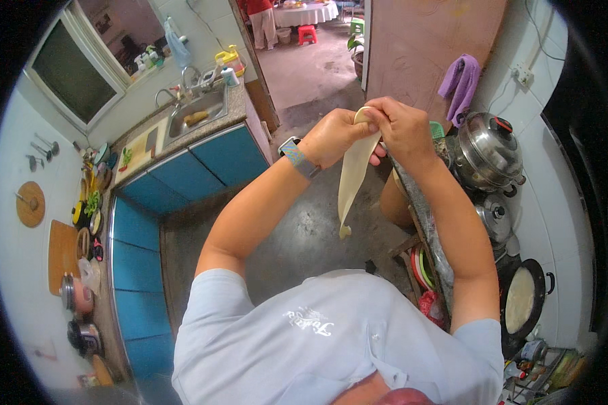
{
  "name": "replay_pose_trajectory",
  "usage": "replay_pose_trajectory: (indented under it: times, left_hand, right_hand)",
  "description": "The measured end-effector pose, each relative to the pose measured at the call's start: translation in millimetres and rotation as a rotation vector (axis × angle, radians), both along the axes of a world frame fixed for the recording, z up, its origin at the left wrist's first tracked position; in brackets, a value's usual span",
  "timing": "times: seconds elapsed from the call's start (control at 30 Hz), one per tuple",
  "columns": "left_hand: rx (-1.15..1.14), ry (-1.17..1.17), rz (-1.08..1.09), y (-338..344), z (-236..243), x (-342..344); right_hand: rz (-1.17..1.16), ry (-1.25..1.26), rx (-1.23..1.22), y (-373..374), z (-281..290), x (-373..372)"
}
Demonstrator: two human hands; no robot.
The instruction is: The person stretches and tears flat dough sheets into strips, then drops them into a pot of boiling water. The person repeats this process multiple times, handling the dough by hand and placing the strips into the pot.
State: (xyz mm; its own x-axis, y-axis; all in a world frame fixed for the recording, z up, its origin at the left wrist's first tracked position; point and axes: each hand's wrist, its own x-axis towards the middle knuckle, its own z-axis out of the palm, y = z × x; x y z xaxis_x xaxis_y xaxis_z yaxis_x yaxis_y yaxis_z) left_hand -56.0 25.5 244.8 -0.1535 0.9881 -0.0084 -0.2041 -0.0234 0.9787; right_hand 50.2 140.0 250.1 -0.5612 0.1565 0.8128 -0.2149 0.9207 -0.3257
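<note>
The left hand (332, 138) and right hand (407, 131) are pinching the top of a thin, smooth, pale strip (355, 175) in a shared grip; it is hanging toward six o'clock, tapering to a ragged tip. A patterned watch strap (298, 154) is showing beside the left hand. Outward, a shiny steel pot (486, 152) is standing at three, a round black pan (540, 297) is holding a pale flat sheet (520, 300) between four and five, and white cursive lettering (309, 322) is crossing the light-blue shirt (257, 344) between six and seven.
</note>
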Motion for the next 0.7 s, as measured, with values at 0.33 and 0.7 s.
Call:
replay_pose_trajectory:
  times: [0.33, 0.7]
  left_hand:
    - [-0.080, -0.079, 0.103, -0.5, -23.9, -15.4]
    - [0.080, -0.137, 0.247, 22.6, -13.6, -22.6]
  right_hand:
    - [0.068, -0.325, -0.483, 43.5, 5.5, -43.5]
    - [0.620, -0.428, -0.430, 83.2, 3.3, -80.1]
